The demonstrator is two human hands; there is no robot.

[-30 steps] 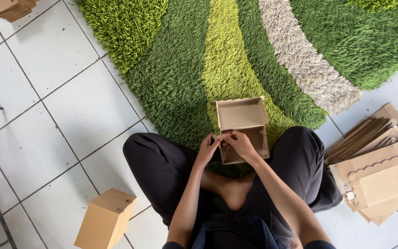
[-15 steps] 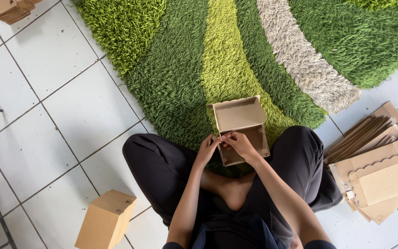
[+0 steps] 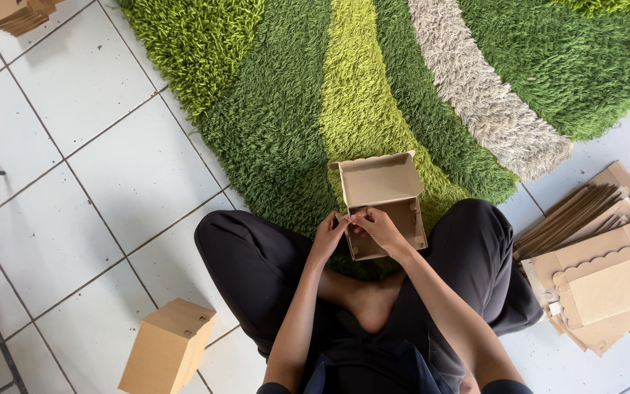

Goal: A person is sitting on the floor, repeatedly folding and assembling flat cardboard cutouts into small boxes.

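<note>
Our left hand (image 3: 327, 235) and right hand (image 3: 378, 228) pinch the near wall of the open brown cardboard box (image 3: 383, 204); we judge it light, easily creased, best held by its edges.

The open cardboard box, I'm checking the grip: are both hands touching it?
Touching. The head view shows the left hand and right hand with fingers pinching the near edge of the open cardboard box.

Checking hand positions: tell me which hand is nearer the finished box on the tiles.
Left. The left hand is at the open box's left edge, on the side toward the finished box on the tiles. The right hand grips the open box farther right.
</note>
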